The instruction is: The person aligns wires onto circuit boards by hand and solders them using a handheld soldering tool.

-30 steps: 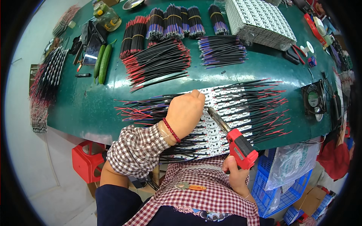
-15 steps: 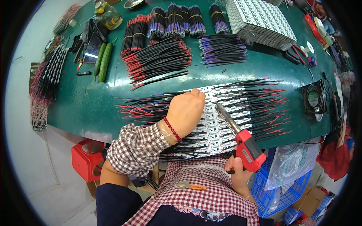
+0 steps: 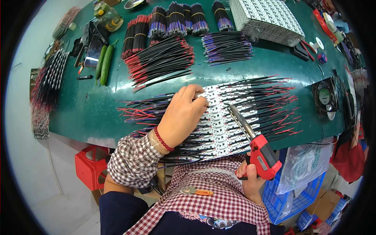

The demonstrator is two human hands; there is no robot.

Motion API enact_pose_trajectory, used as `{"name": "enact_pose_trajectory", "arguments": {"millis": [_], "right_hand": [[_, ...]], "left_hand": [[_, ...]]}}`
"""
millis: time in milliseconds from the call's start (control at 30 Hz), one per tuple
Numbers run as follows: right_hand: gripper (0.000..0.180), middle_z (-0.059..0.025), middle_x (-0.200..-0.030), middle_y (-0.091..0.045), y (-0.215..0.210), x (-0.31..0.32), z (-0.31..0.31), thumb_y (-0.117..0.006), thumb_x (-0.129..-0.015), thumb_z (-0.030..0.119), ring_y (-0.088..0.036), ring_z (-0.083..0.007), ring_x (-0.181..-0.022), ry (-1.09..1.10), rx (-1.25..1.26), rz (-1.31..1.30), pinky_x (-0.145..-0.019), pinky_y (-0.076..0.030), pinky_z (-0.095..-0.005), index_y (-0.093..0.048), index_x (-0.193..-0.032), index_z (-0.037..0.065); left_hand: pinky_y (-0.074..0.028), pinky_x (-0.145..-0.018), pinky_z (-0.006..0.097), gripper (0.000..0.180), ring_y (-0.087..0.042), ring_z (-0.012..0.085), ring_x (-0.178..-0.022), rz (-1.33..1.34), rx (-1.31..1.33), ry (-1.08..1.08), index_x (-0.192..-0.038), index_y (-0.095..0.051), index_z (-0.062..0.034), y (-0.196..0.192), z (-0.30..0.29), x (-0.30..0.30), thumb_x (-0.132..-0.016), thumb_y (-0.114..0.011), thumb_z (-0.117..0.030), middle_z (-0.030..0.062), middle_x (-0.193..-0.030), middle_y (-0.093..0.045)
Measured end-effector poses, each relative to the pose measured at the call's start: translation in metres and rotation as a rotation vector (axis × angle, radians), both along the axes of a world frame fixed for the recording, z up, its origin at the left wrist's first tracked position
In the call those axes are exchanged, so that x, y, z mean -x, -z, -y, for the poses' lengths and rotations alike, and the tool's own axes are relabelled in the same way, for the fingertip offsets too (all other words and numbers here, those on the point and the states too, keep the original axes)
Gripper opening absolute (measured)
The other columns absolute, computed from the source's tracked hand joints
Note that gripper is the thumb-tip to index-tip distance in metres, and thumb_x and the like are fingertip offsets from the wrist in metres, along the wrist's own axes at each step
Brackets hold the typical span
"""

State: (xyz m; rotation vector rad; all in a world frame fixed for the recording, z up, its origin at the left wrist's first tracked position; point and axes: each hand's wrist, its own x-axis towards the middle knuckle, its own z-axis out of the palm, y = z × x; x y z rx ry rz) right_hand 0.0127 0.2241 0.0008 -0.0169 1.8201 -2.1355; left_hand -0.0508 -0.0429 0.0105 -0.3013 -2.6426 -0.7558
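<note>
Dark green tabletop (image 3: 90,113). White strips (image 3: 219,125) at its near edge, fringed with black and red wires (image 3: 270,102). Black, red-tipped bundles (image 3: 160,62) behind the strips; black, purple-tipped ones (image 3: 227,47) to their right. Two green cucumbers (image 3: 104,64) far left of the strips. Red tool (image 3: 264,156) with metal tip, in the right hand (image 3: 250,180). Red bead bracelet (image 3: 162,140) and brown-and-white checked sleeve (image 3: 135,160) at the left hand (image 3: 182,117). Red stool (image 3: 91,170) below the tabletop.

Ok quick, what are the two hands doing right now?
Left hand: fingers curled, pressing down on the row of white strips with wires; not gripping anything that can be seen.
Right hand: closed around the red soldering gun.
</note>
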Motion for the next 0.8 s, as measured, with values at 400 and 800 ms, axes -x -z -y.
{"name": "enact_pose_trajectory", "arguments": {"millis": [400, 800], "right_hand": [[0.036, -0.0054, -0.065, -0.049, 0.012, -0.012, -0.003, -0.051, -0.095, 0.018, -0.048, -0.0135, -0.055, -0.085, -0.131, 0.093, -0.054, -0.044, -0.0295, -0.042, -0.122, -0.004], [0.020, -0.0053, -0.061, -0.051, 0.023, -0.010, -0.001, -0.051, -0.095, 0.016, -0.050, -0.0131, -0.053, -0.156, -0.259, -0.015, -0.052, -0.043, -0.0279, -0.049, -0.096, -0.004]], "left_hand": [[-0.047, -0.055, 0.039, 0.008, -0.059, 0.0295, -0.064, 0.207, 0.169, -0.039, -0.077, -0.056, -0.0061, 0.017, -0.003, 0.002, -0.076, -0.063, -0.011, 0.0087, -0.072, -0.056], [-0.048, -0.056, 0.040, 0.010, -0.060, 0.0296, -0.065, 0.207, 0.187, -0.047, -0.074, -0.055, -0.0044, 0.019, -0.007, 0.007, -0.077, -0.062, -0.011, 0.0096, -0.070, -0.057]]}}
